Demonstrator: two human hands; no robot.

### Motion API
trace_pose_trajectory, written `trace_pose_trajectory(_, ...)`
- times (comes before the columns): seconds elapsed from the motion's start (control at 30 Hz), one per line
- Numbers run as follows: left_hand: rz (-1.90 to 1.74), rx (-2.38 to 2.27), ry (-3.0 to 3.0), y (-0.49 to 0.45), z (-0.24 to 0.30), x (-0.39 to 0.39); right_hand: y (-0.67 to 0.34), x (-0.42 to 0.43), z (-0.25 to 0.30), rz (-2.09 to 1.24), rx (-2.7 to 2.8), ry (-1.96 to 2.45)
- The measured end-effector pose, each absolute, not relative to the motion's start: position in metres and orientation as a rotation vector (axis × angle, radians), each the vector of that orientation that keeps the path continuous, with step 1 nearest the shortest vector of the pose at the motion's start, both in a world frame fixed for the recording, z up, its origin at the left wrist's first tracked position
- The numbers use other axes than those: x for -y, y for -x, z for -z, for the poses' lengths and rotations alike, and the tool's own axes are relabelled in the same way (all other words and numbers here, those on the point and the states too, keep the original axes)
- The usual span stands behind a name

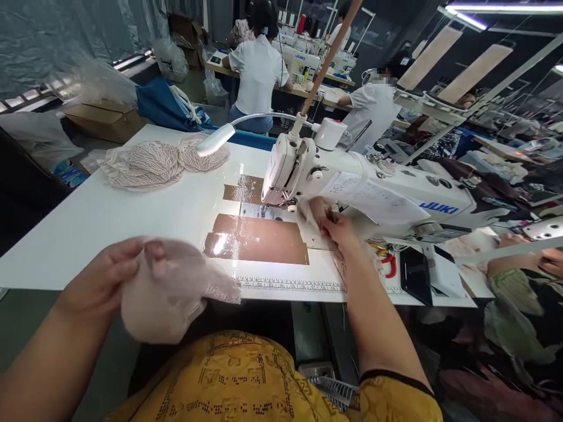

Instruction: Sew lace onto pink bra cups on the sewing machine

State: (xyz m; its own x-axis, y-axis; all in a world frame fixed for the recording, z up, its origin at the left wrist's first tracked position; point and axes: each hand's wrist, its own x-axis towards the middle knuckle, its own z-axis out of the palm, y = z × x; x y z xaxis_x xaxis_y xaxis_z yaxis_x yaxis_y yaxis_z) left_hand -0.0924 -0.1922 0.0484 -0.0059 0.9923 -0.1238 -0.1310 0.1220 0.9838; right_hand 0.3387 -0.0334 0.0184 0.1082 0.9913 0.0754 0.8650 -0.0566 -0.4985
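Note:
My left hand point(105, 272) pinches a sheer pale-pink fabric piece point(162, 299) that looks like a bra cup, with a lace strip hanging to its right. The piece is held over the front edge of the white table point(88, 228). Under the arm of the white sewing machine point(343, 164), my right hand point(343, 231) has its fingers bent on pale, thin fabric point(310, 214), partly hidden and blurred. Left of that hand are the machine's needle and presser foot point(264, 210). Brown tape point(259, 239) covers part of the table in front of the needle.
Bundled pale lace pieces point(149, 164) lie at the table's back left. A ruler strip point(285, 285) runs along the front edge. Red-handled scissors point(389, 264) and a black phone point(416, 275) lie at right. A bendable lamp point(215, 139) hangs left of the machine head. Other people sit beyond.

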Motion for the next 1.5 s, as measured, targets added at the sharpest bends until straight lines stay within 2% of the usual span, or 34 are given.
trace_pose_trajectory(0.1, -1.367, -1.108, -0.901, 0.092, -0.061, 0.18, -0.351, 0.029, -0.029, -0.291, 1.74, 2.005)
trace_pose_trajectory(0.2, -1.397, -1.126, -0.966, 0.094, -0.07, 0.173, -0.346, 0.056, -0.029, -0.125, 1.794, 1.902)
trace_pose_trajectory(0.4, -1.193, -1.156, -1.333, 0.082, -0.054, 0.142, -0.273, 0.108, -0.016, -0.608, 2.115, 1.499)
trace_pose_trajectory(0.57, -1.06, -1.09, -1.398, 0.062, -0.038, 0.12, -0.202, 0.091, -0.021, -0.439, 2.447, 1.295)
trace_pose_trajectory(0.77, -1.081, -1.054, -1.304, 0.069, -0.027, 0.127, -0.164, 0.066, -0.031, -0.217, 2.65, 1.657)
trace_pose_trajectory(0.83, -1.106, -1.056, -1.29, 0.076, -0.027, 0.13, -0.165, 0.075, -0.037, -0.361, 2.685, 1.613)
trace_pose_trajectory(0.97, -1.118, -1.033, -1.315, 0.084, -0.032, 0.131, -0.176, 0.1, -0.055, -0.944, 2.525, 1.14)
trace_pose_trajectory(1.1, -1.016, -0.97, -1.426, 0.078, -0.034, 0.129, -0.175, 0.105, -0.066, -1.143, 2.2, 1.135)
trace_pose_trajectory(1.4, -0.684, -0.926, -1.654, 0.076, -0.048, 0.129, -0.146, 0.094, -0.069, -1.681, 1.962, 0.943)
trace_pose_trajectory(1.5, -0.6, -0.969, -1.769, 0.075, -0.056, 0.128, -0.14, 0.096, -0.067, -1.753, 1.919, 0.889)
